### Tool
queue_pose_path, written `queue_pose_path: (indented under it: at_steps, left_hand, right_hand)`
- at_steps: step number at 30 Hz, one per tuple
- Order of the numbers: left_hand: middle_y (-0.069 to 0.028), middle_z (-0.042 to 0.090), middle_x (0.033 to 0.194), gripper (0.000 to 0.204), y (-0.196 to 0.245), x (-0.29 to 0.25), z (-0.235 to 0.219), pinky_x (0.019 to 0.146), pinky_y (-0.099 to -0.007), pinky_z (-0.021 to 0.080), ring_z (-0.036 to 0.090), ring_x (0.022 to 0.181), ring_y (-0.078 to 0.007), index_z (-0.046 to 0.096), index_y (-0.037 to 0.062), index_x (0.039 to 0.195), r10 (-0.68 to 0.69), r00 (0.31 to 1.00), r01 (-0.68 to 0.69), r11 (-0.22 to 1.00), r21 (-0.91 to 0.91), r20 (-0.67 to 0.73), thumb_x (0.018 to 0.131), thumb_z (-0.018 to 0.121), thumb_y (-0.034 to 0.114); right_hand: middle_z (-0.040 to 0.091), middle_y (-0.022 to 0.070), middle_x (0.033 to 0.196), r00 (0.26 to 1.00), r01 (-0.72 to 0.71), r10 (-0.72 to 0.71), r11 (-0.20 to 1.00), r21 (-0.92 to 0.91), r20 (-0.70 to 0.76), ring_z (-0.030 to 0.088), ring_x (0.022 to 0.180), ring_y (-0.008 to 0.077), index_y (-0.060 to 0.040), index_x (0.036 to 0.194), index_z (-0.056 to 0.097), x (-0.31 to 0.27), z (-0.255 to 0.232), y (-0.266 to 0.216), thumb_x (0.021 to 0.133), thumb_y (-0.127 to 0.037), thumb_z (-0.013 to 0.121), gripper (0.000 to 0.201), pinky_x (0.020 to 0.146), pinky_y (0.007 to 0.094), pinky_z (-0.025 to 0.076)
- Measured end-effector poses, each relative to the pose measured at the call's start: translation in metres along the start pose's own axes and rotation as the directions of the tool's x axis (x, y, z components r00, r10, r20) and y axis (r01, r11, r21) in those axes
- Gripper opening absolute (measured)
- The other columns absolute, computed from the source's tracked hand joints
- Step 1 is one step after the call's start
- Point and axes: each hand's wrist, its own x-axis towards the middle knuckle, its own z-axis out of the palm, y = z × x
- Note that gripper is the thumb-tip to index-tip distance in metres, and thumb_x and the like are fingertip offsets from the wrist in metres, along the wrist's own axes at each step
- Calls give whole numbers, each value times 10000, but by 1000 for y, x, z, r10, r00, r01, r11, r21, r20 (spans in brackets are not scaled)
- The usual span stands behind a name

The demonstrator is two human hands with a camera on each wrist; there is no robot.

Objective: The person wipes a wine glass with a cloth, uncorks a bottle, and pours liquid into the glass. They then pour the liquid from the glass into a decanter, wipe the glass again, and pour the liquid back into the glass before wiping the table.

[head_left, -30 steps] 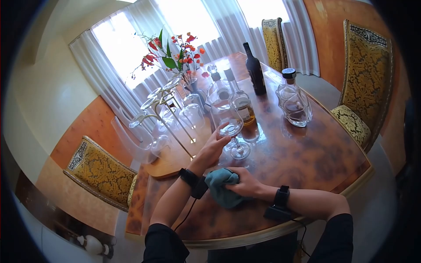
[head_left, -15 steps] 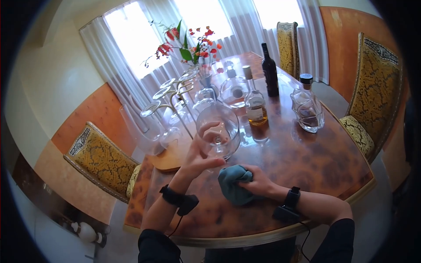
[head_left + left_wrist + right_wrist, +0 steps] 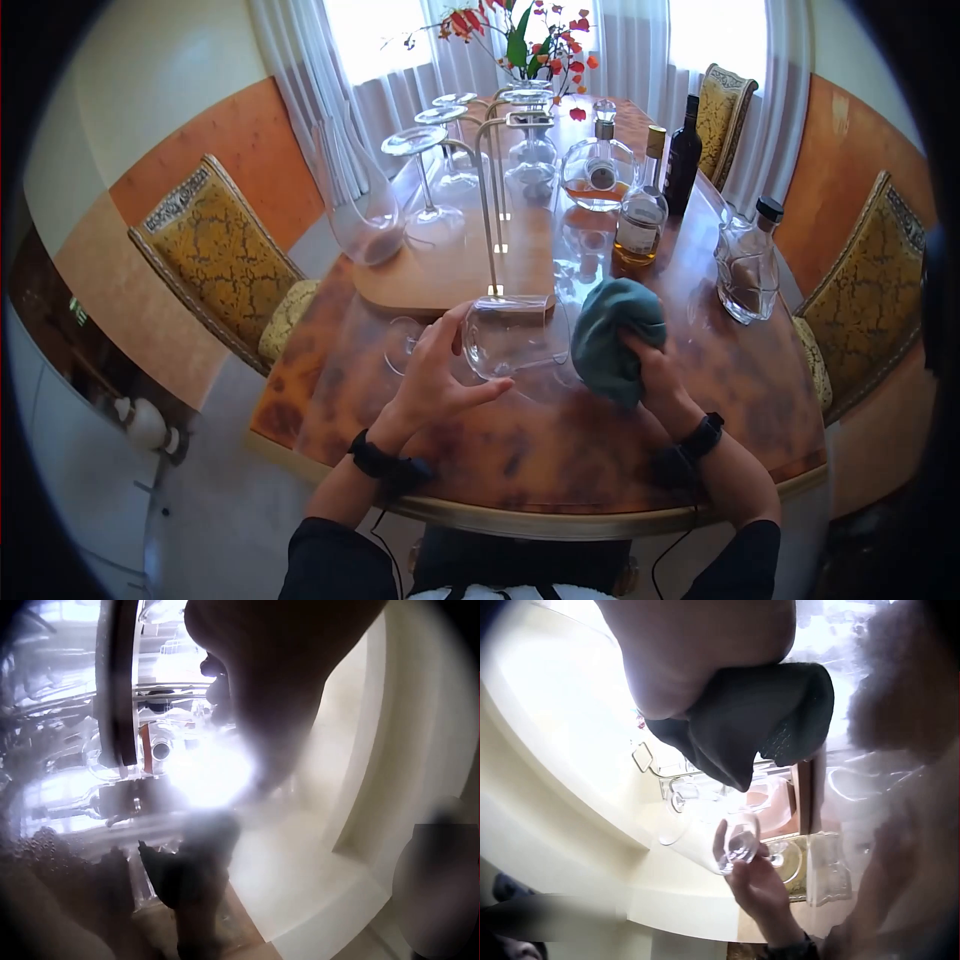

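In the head view my left hand (image 3: pixel 430 378) holds a clear stemmed glass (image 3: pixel 512 342) by its bowl, between thumb and fingers. The glass lies on its side in the air, its foot to the left of the hand. Right of the glass, my right hand (image 3: pixel 662 378) grips a bunched green cloth (image 3: pixel 618 338), apart from the bowl. The right wrist view has the cloth (image 3: pixel 757 720) hanging from the right hand (image 3: pixel 705 649), with the left hand (image 3: pixel 763 894) and the glass (image 3: pixel 741 838) beyond. Glare and shadow blur the left wrist view, where a hand (image 3: pixel 262 667) looms dark.
Beyond the hands, a wooden board (image 3: pixel 450 292) bears a brass rack (image 3: pixel 486 190) with upside-down glasses. A tall decanter (image 3: pixel 370 225) stands at its left. Several bottles stand behind and right, among them an amber one (image 3: pixel 640 222) and a faceted one (image 3: pixel 748 272). Flowers (image 3: pixel 520 45) are behind.
My left hand has tipped the glass from roughly upright onto its side. The right hand has raised the cloth and moved it right, away from the left hand. The head view has turned.
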Motion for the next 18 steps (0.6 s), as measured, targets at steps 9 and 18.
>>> queue_pose_path:
  at_steps: [9,18]
  left_hand:
    - [-114,595,908,909,22,-9,13,787,-390,471,574,820,-265,498,16,1406,32,997,-37,996,80,66,697,866,449]
    - [-129,604,905,903,16,-14,15,789,-400,476,585,830,-280,510,-2,1384,12,999,-11,1000,13,-38,688,862,452]
  right_hand:
    - [591,97,1242,972,234,-227,904,-358,62,639,1075,214,-54,1228,537,-19,20,-7,849,53,667,414,928,326,523]
    - [526,216,1333,658,750,-431,303,-588,617,665,1024,377,-27,1229,623,-20,24,-12,695,66,662,543,829,437,563]
